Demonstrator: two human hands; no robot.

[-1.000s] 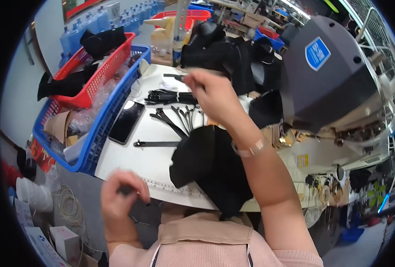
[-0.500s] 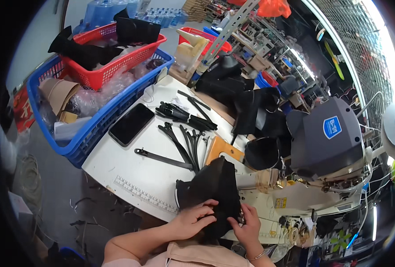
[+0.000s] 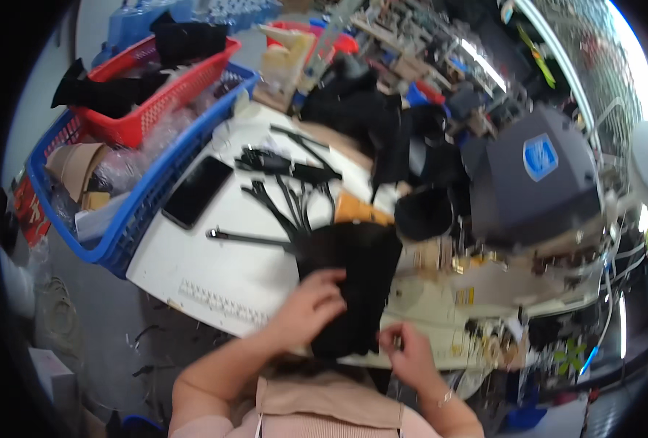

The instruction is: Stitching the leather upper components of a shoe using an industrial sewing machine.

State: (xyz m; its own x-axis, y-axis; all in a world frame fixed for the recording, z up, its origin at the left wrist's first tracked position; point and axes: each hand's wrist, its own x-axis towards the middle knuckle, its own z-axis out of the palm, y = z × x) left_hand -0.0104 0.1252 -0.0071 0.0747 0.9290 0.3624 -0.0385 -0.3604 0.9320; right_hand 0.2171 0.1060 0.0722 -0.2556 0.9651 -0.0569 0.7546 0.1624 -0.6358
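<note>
A black suede-like piece [image 3: 357,274], wide at the far end and narrower toward me, lies over the table's near edge in front of my body. My left hand [image 3: 311,310] is on its left side, fingers bent against the material and slightly blurred. At its lower right corner, my right hand [image 3: 409,355] is closed, thumb and fingertips pinching the edge. Just beyond the piece lie several black straps [image 3: 273,204], one single strap [image 3: 247,239] pointing left, and a tan-orange flat piece [image 3: 360,210].
A grey sewing machine head [image 3: 535,179] stands at the right. On the white table [image 3: 185,263] lies a black phone [image 3: 198,191]. To the left, a blue basket [image 3: 112,252] carries a red basket [image 3: 149,113] with black pieces. More black pieces [image 3: 349,109] are heaped at the back.
The black piece has been spread flatter and shifted away from me, covering the straps' near ends. My left hand has moved farther from me. The whole view has shifted slightly and blurred.
</note>
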